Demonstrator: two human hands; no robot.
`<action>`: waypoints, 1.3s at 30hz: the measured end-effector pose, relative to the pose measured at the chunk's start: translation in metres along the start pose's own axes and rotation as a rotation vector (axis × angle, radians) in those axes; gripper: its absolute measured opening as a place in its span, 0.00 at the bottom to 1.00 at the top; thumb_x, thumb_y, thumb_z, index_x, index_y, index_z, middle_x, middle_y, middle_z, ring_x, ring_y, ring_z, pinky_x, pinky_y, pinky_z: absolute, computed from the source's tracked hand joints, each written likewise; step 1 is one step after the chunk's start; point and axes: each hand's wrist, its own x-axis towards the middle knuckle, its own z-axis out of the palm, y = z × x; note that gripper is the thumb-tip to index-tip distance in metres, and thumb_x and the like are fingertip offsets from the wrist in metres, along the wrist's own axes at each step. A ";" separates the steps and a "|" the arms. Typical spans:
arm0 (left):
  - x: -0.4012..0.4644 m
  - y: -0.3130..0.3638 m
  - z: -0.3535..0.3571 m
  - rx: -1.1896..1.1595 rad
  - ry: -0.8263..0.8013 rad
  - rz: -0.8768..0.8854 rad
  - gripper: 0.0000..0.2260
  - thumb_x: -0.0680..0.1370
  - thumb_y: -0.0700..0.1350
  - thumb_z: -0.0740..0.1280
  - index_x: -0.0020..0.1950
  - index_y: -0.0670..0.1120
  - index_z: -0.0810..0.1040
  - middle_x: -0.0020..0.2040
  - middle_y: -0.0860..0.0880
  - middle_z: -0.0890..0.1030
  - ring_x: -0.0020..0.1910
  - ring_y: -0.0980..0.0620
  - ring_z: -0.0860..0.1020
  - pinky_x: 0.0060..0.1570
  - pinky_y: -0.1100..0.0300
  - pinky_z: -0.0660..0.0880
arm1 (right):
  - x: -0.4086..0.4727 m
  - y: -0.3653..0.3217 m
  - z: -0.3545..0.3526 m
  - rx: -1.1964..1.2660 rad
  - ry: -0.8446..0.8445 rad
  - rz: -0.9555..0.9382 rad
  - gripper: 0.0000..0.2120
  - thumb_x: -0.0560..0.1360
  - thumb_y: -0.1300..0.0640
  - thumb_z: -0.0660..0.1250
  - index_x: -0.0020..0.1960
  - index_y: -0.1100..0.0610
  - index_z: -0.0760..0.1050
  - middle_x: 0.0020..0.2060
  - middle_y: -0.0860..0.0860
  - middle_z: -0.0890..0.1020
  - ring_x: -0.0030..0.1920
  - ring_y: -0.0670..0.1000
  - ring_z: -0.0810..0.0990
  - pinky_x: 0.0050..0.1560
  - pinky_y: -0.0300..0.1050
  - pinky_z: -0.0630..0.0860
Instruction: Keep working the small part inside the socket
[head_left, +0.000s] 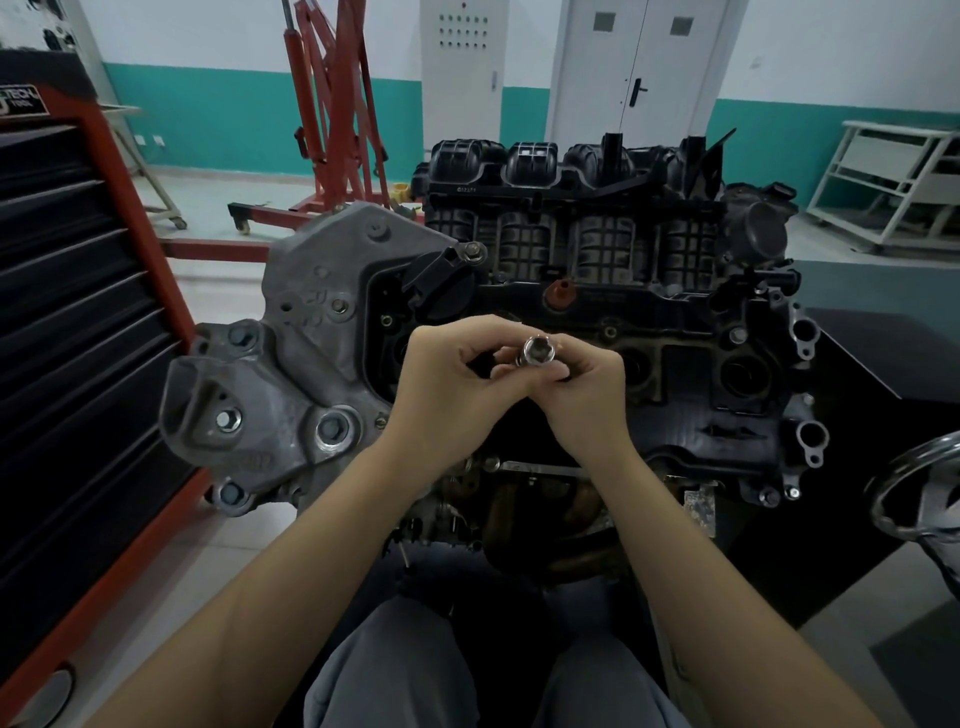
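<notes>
While both hands meet above the engine (597, 322), left hand (447, 384) and right hand (587, 395) pinching a socket (538, 351) between fingertips.

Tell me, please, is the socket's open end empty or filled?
Empty: the socket, held by the left hand and right hand, shows a hollow opening facing the camera.

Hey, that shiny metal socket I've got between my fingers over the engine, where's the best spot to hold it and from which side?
Probably pinch the socket round its smooth cylindrical wall, coming in from both sides, as the left hand and right hand do now. Its open hex end faces up toward the camera, so keep fingers off that mouth. The lower end is hidden behind the fingers.
</notes>
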 end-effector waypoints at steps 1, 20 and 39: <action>0.000 0.000 0.000 -0.014 -0.005 -0.007 0.08 0.70 0.35 0.75 0.48 0.42 0.84 0.45 0.47 0.85 0.48 0.52 0.84 0.53 0.53 0.80 | 0.000 -0.001 0.000 -0.008 -0.008 -0.011 0.09 0.70 0.67 0.73 0.48 0.59 0.81 0.42 0.50 0.85 0.46 0.50 0.84 0.49 0.45 0.79; 0.003 -0.001 -0.002 -0.116 -0.110 -0.035 0.11 0.73 0.32 0.71 0.54 0.44 0.82 0.48 0.46 0.85 0.51 0.51 0.83 0.55 0.57 0.78 | 0.001 -0.006 -0.004 -0.083 -0.101 -0.018 0.11 0.73 0.65 0.68 0.49 0.50 0.78 0.41 0.39 0.83 0.45 0.39 0.82 0.47 0.32 0.75; 0.004 -0.003 0.000 0.075 0.030 -0.010 0.08 0.70 0.39 0.76 0.48 0.44 0.85 0.44 0.52 0.85 0.46 0.57 0.83 0.50 0.62 0.78 | 0.011 -0.006 -0.016 -0.096 -0.183 -0.033 0.09 0.71 0.67 0.72 0.51 0.61 0.80 0.45 0.54 0.84 0.48 0.51 0.84 0.51 0.46 0.79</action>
